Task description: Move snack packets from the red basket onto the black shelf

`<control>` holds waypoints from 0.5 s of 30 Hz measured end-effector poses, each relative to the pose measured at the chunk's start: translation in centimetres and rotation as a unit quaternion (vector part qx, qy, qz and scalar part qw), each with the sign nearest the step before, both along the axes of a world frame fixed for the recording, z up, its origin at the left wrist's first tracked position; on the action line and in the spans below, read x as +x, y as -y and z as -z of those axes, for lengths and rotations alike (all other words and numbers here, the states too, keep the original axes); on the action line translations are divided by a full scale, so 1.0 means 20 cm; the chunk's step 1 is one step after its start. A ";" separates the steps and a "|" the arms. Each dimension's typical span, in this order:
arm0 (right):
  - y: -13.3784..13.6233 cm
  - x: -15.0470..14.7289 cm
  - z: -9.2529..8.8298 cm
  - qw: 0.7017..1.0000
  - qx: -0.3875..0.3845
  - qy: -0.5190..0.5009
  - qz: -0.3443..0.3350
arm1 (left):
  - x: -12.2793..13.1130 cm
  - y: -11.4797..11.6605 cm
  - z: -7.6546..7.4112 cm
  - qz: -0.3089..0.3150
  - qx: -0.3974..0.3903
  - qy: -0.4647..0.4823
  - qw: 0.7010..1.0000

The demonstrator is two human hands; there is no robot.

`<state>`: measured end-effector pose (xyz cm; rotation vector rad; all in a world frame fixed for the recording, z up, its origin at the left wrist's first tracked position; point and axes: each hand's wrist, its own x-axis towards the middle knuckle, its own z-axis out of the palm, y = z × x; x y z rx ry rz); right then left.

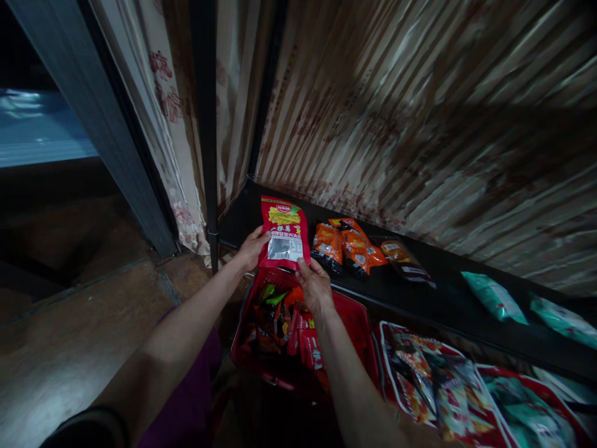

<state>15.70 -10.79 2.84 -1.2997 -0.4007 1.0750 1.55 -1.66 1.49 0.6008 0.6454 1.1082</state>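
**Red snack packet held upright in both hands over the basket**

The red packet (284, 233) is pinched low down by both hands. The left hand (252, 247) closes thumb and fingers on its left edge, and the right hand (314, 286) clamps its bottom right corner from below. The packet stands upright, printed face toward the camera, and rests on nothing.

Directly under the grip sits a red basket (359, 311) full of similar packets. Just behind the grip runs a black shelf (443, 298). To the right of the grip, orange packets (345, 246) lie on that shelf.

As I judge it, the step in hand is holding one packet between basket and shelf, not yet set down. Any move from here calls for both pinches to hold, since the bag is thin and gripped only at its lower edge.

Both forearms reach forward and slightly upward. The left is nearly straight, coming in from the left. The right wrist is bent up beneath the packet.
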 end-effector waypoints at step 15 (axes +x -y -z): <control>-0.04 -0.07 -0.02 0.756 0.067 0.648 -0.059 | -0.01 0.03 -0.05 -0.010 0.025 0.020 0.999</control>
